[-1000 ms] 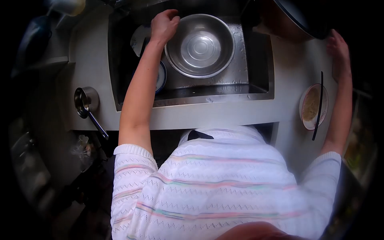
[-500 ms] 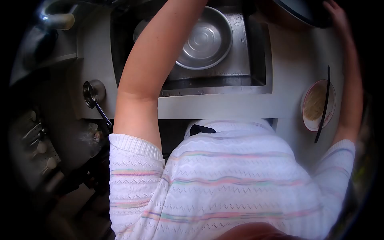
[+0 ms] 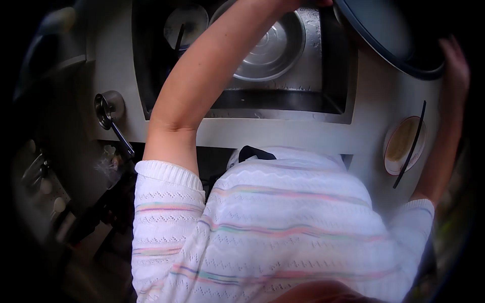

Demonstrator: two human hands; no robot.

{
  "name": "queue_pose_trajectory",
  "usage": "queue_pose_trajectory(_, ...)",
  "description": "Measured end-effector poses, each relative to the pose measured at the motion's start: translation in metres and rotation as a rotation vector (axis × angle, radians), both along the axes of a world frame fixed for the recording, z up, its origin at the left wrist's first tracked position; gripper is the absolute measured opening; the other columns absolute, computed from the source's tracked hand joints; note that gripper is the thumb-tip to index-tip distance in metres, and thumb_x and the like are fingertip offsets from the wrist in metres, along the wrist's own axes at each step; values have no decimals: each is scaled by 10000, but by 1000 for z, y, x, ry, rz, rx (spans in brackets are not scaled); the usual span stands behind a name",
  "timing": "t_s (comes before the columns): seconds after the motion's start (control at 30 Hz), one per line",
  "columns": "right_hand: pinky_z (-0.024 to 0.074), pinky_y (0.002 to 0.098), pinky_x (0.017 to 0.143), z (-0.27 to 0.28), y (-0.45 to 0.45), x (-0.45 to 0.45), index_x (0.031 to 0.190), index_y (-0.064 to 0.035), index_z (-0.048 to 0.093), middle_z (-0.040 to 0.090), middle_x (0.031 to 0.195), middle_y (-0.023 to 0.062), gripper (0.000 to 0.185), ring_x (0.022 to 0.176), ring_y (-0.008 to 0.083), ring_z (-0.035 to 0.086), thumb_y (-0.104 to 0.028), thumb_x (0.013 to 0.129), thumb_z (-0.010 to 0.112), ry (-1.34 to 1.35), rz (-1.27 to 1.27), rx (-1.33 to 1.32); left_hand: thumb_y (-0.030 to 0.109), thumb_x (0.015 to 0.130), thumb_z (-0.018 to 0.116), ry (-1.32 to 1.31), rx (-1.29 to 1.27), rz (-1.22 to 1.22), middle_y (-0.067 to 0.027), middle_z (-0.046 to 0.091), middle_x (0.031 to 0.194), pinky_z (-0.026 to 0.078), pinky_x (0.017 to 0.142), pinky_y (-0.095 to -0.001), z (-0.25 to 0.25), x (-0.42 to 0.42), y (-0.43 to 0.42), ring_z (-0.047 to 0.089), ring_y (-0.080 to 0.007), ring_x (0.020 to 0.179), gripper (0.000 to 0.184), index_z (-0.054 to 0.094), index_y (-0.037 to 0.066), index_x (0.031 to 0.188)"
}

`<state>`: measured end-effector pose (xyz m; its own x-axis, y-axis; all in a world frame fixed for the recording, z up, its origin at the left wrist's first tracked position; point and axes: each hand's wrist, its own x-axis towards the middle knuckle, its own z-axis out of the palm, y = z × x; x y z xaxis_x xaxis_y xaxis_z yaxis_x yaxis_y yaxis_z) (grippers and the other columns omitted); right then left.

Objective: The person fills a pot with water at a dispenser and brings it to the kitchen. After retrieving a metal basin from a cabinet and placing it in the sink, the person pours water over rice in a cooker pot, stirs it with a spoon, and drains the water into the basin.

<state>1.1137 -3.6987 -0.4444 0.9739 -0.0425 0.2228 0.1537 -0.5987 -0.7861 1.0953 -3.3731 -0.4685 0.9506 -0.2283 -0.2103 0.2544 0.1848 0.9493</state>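
A large round pot with a dark rim [image 3: 391,64] is at the top right, over the counter beside the sink, partly cut off by shadow and the frame edge. My right hand [image 3: 456,63] is against the pot's right side, its fingers up along the rim. At the top edge, my left hand [image 3: 308,3] is mostly out of frame. It reaches the pot's left rim, but its grip is hidden. Under my left forearm, a shiny metal basin [image 3: 268,70] sits in the sink.
A sink [image 3: 283,113] holds a pale round dish [image 3: 188,22] with a dark handle across it. On the right counter, a bowl of pale food [image 3: 401,144] has a dark stick [image 3: 411,151] across it. A metal cup [image 3: 115,103] and a ladle [image 3: 120,136] are at left.
The pot has come lower and nearer in view, with my right hand beside it. My left hand has come partly into frame. The whole view has shifted slightly, showing the dish in the sink.
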Motion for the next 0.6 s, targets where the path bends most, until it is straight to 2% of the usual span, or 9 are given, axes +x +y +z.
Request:
queue_pose_trajectory(0.07,467,183,616,16,3,-18,1165,-15,535,627,811,31,370,708,41,587,-194,848,600,28,77,-37,86,803,562,-30,-57,8,-27,576,626,427,402,-197,-9,-21,1,512,-81,431,110,597,12,876)
queue_pose_trajectory(0.13,399,264,853,28,11,-22,1191,-9,514,510,1125,104,409,1013,161,499,-191,835,596,96,-47,14,101,814,553,-29,-243,66,-31,588,637,440,407,-207,-14,-49,-2,515,-92,428,142,586,2,910)
queue_pose_trajectory(0.17,364,304,971,36,16,-25,1205,-6,503,451,1282,141,428,1166,221,455,-189,829,595,129,-106,35,112,818,564,-28,-214,84,-29,596,654,458,456,-202,-17,-64,-2,547,-91,481,201,582,-10,978)
queue_pose_trajectory(0.2,383,302,945,45,25,-33,1202,-7,508,491,1237,136,437,1132,222,478,-177,815,619,166,-130,122,122,823,575,-29,-185,104,-27,605,671,476,505,-198,-18,-78,-5,579,-90,533,265,578,-22,1045)
queue_pose_trajectory(0.27,498,213,709,59,14,-27,1175,-6,525,639,929,84,366,834,109,615,-157,849,594,171,54,-65,37,775,530,85,-334,220,-59,616,654,469,431,-194,-15,-102,-11,537,-76,435,127,582,-19,876)
queue_pose_trajectory(0.3,501,231,739,63,7,-25,1177,-2,522,636,961,96,366,869,134,615,-146,848,594,211,109,-97,45,777,529,104,-386,209,-58,618,652,477,445,-202,-20,-112,-11,552,-81,460,155,572,-23,909)
queue_pose_trajectory(0.33,505,249,769,67,3,-25,1180,2,519,632,993,108,366,904,159,615,-134,848,593,248,160,-130,89,846,539,143,-345,180,-12,575,624,460,455,-194,-18,-122,-11,549,-76,473,238,533,-38,1047)
queue_pose_trajectory(0.47,501,250,784,89,37,-40,1180,25,508,635,975,114,358,906,157,615,-123,860,571,336,272,-210,98,854,520,249,-446,212,-17,592,658,445,450,-184,-21,-152,-10,522,-64,456,229,534,-16,1052)
queue_pose_trajectory(0.6,497,257,811,100,65,-47,1208,43,469,613,1036,134,390,919,161,612,-112,863,563,375,363,-208,100,849,506,297,-472,245,-20,602,681,438,447,-181,-25,-171,-10,510,-60,451,234,536,-1,1058)
